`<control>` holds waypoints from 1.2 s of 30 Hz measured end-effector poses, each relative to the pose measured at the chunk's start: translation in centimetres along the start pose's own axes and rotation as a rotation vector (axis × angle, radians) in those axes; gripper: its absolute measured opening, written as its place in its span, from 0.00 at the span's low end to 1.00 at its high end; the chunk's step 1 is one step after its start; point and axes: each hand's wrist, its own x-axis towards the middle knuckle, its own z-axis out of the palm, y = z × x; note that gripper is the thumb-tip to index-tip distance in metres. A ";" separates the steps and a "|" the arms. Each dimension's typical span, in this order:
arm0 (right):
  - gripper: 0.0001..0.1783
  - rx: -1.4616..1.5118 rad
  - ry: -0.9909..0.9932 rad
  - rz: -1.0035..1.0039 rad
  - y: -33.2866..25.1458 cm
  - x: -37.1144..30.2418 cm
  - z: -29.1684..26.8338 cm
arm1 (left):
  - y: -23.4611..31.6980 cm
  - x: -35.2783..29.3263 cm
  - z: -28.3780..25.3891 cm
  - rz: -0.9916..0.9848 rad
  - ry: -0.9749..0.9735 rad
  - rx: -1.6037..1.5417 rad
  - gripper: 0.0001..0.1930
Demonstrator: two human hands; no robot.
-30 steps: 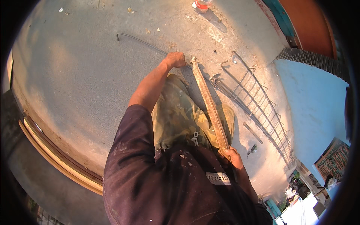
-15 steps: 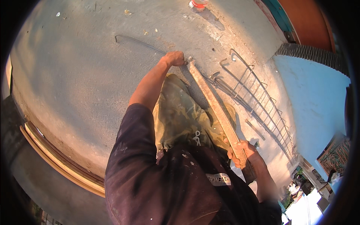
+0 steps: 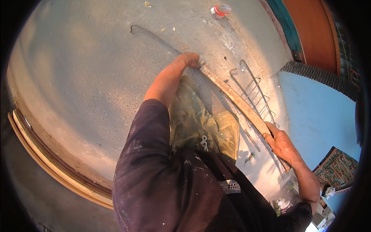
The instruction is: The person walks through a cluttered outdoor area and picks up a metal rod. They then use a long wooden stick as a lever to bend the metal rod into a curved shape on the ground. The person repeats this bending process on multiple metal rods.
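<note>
Swung toward four o'clock, the scuffed, rusty-brown bar [image 3: 234,97] fills the right hand [image 3: 281,144], fingers clamped round it; the left hand [image 3: 189,60] clenches a slim, hook-ended metal rod [image 3: 156,36].

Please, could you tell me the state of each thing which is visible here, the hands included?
Left hand: closed on the thin rod.
Right hand: closed around the long bar.
Thin rod: hooked at its far end.
Long bar: slanting, far end beside the left hand.
Steel cage: on the ground, partly hidden by the bar.
Short rod: lying on the ground.
Bottle: red-labelled; upright or lying, cannot tell.
</note>
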 end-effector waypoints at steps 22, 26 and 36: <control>0.24 0.101 -0.080 0.106 2.1 1.3 -4.1 | -1.4 -2.8 3.8 0.381 0.498 0.130 0.05; 0.20 0.124 -0.073 0.004 3.1 3.3 -5.4 | -2.1 -2.2 4.3 0.377 0.468 0.066 0.05; 0.23 -0.233 -0.086 -0.054 -2.5 5.9 -12.7 | -1.5 -3.0 3.6 0.312 0.440 0.001 0.08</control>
